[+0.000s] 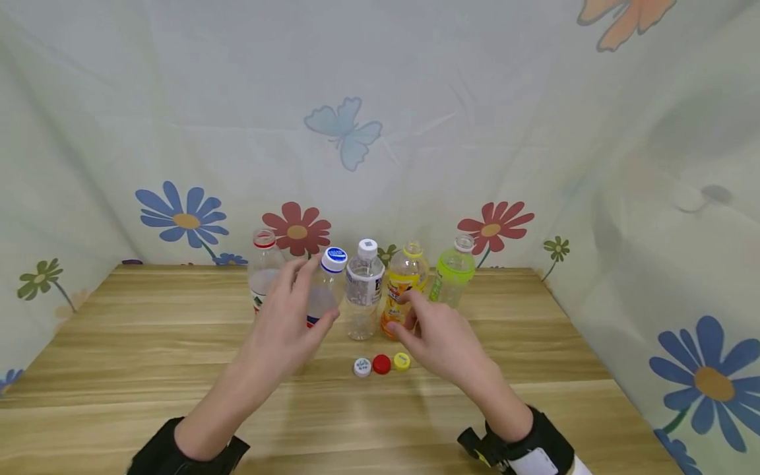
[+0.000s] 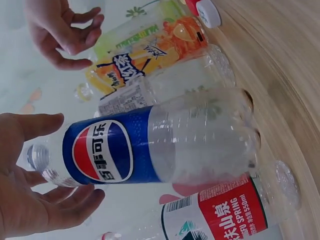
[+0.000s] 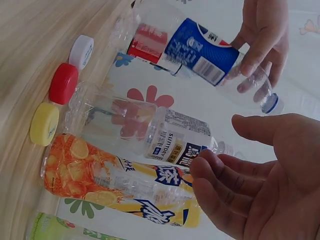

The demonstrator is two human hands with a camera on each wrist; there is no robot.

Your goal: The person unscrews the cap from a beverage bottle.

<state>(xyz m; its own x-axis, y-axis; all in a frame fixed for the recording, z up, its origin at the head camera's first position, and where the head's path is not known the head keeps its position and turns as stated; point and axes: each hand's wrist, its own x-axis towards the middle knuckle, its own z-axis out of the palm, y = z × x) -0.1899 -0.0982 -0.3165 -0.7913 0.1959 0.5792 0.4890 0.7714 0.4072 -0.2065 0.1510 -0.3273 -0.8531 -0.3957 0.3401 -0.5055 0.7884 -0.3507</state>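
My left hand point(image 1: 287, 313) curves loosely around the upper part of a clear Pepsi bottle point(image 2: 107, 152) with a blue label and a white cap point(image 1: 334, 258). Its thumb and fingers lie either side of the shoulder, with a gap to the thumb in the left wrist view. My right hand point(image 1: 442, 333) hovers before an orange-and-yellow tea bottle point(image 3: 120, 175), fingers bent loosely, holding nothing. Between the two stands a clear Suntory bottle point(image 1: 363, 297) with a white cap. A white cap point(image 1: 362, 367), red cap point(image 1: 382, 363) and yellow cap point(image 1: 402, 361) lie in a row on the table.
An uncapped bottle with a red-and-white label point(image 2: 215, 217) stands at the left end of the bottle row. At the right end is an uncapped green-labelled bottle point(image 1: 454, 274). The wooden table point(image 1: 148, 330) meets a flower-printed curtain point(image 1: 404, 165) behind the bottles.
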